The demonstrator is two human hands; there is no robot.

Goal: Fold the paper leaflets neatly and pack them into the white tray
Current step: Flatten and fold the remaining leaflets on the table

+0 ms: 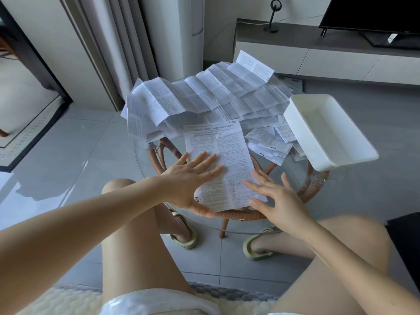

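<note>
**One sheet flat under both hands, fold not yet begun**

We take the round glass table as a clock face, with ourselves at 6.

From 10 to 1 lies the heap of open leaflets, creased and overlapping one another.

Toward 6, our left hand lies flat on the single leaflet. Its fingers are straight and together and press the left half of the sheet, and the thumb is at the near edge. It grips nothing.

The single leaflet is at the centre and near side of the table. Its long axis runs about from 11 to 5. The near short end is under our hands, and the far end is free and touches the heap.

Our right hand is at the right near corner of the sheet. Its fingers are straight and spread, the tips on the paper edge, and it also holds nothing.

At 3 there are several small folded leaflets, just beside the white tray. The tray looks empty, and part of it hangs over the table rim at 3.

We judge that the fold turns on this axis. Both hands stand at the 5 end, so that end should be lifted toward 11. The tray lies at 2 from the sheet, nearer to our right hand.
</note>
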